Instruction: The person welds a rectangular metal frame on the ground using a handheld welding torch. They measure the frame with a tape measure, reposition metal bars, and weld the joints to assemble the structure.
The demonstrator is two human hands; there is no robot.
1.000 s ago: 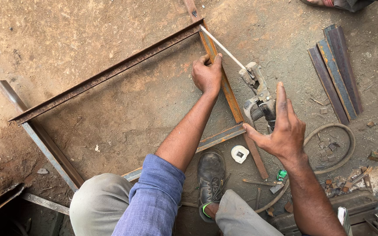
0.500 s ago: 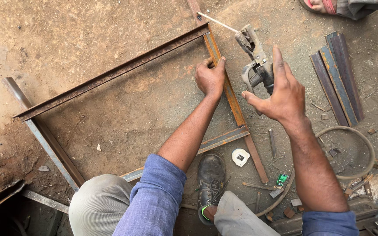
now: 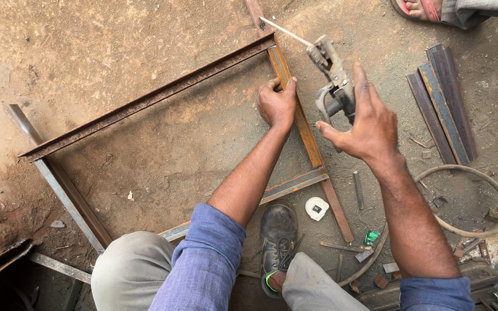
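Electrode holder (image 3: 334,78) grip behind right hand (image 3: 370,124)

Wide bare dirt inside the frame (image 3: 145,103), nothing lying there, room to pass. Right side is tighter: the left hand (image 3: 276,105) presses on the rusty bar (image 3: 309,144), the right hand (image 3: 370,124) hangs just beside it with the electrode holder (image 3: 332,75). Beyond lie stacked bars (image 3: 442,103), a cable loop (image 3: 485,184), a tape measure (image 3: 317,208) and scraps (image 3: 357,190).
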